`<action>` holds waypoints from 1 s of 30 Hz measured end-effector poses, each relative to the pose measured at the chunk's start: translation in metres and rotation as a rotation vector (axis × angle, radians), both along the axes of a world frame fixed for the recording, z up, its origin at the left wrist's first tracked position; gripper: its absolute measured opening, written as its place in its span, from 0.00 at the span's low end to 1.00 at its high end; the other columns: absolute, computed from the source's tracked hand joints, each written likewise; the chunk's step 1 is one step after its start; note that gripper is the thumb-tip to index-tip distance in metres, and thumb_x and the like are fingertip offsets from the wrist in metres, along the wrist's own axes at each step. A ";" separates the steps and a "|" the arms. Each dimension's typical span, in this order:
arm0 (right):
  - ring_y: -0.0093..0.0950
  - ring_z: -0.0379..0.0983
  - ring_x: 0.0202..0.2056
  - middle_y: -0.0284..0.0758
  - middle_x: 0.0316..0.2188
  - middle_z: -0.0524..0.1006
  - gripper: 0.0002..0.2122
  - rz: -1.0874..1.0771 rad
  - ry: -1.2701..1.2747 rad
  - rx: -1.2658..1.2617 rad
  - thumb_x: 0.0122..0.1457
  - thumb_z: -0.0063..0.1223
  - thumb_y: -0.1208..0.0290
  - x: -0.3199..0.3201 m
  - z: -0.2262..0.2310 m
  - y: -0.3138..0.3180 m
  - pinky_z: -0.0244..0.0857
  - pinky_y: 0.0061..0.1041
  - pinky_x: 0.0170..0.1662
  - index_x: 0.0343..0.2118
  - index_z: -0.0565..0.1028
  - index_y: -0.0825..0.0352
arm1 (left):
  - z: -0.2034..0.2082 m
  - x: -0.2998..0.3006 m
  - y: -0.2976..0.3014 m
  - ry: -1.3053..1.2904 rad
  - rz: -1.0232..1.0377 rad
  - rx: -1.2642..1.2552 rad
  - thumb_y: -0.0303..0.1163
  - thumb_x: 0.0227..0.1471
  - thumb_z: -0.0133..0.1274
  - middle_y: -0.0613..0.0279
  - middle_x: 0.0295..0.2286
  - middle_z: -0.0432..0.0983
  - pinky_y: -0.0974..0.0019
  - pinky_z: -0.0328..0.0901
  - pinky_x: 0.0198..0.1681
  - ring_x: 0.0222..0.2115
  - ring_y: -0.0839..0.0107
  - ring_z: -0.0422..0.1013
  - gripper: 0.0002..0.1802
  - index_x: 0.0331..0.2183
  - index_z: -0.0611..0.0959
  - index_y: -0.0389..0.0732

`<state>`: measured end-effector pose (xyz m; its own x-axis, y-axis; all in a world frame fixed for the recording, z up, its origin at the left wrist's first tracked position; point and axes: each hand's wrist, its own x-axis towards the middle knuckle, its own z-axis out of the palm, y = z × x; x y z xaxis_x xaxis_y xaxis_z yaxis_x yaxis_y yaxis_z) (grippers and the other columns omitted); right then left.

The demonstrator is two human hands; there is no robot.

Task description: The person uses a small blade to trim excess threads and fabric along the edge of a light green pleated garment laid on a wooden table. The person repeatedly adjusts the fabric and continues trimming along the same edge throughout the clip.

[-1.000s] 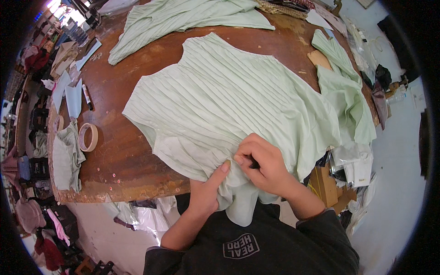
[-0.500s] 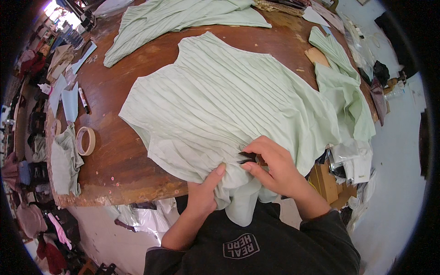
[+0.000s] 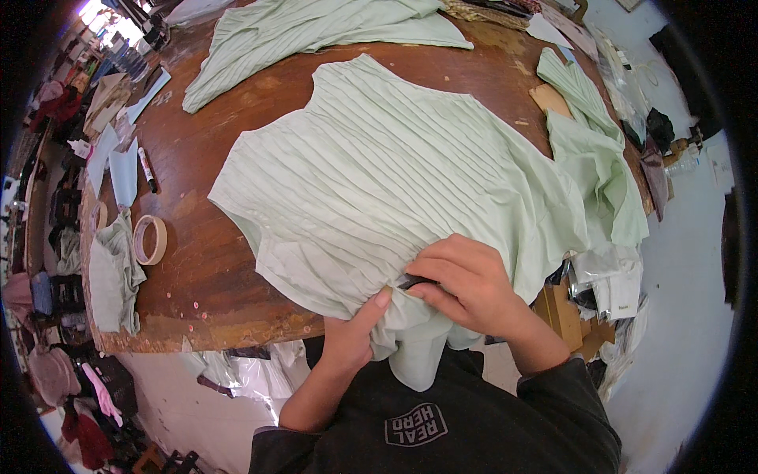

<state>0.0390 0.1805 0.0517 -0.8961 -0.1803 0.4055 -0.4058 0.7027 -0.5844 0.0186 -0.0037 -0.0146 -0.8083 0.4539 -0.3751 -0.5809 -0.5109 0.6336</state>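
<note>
Head view: pleated mint garment (image 3: 395, 166) lay on the worktop (image 3: 189, 272). Left hand (image 3: 355, 336) pinched garment's near part, thumb on top; right hand (image 3: 472, 286) gripped black snips (image 3: 416, 280), tip at garment beside that thumb. Tape roll (image 3: 162, 242), marker (image 3: 147, 169): left of garment.

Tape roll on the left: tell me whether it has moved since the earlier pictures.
No: the tape roll shows no visible shift in any direction against the brown table.
</note>
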 end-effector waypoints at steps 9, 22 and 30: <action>0.36 0.73 0.30 0.37 0.31 0.76 0.11 0.020 -0.027 -0.085 0.48 0.63 0.73 0.001 -0.003 -0.004 0.68 0.31 0.32 0.34 0.76 0.68 | -0.004 0.000 -0.002 -0.023 -0.018 0.019 0.21 0.49 0.57 0.57 0.50 0.68 0.62 0.62 0.54 0.50 0.67 0.67 0.34 0.57 0.62 0.36; 0.36 0.74 0.29 0.37 0.30 0.77 0.10 0.031 0.009 -0.075 0.47 0.63 0.74 0.001 -0.003 -0.006 0.68 0.30 0.31 0.32 0.77 0.68 | -0.006 0.001 -0.004 -0.039 -0.036 0.059 0.22 0.49 0.59 0.58 0.49 0.68 0.62 0.62 0.53 0.49 0.68 0.67 0.34 0.56 0.63 0.36; 0.35 0.73 0.28 0.37 0.30 0.77 0.09 0.004 0.016 -0.125 0.47 0.63 0.75 0.004 -0.006 -0.008 0.67 0.29 0.30 0.32 0.77 0.68 | -0.005 0.001 -0.004 -0.017 -0.041 0.056 0.22 0.49 0.59 0.59 0.48 0.68 0.63 0.63 0.52 0.48 0.69 0.67 0.34 0.56 0.64 0.36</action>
<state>0.0429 0.1727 0.0461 -0.8887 -0.1310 0.4394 -0.4185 0.6234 -0.6605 0.0194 -0.0075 -0.0200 -0.7823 0.5071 -0.3617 -0.6125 -0.5206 0.5948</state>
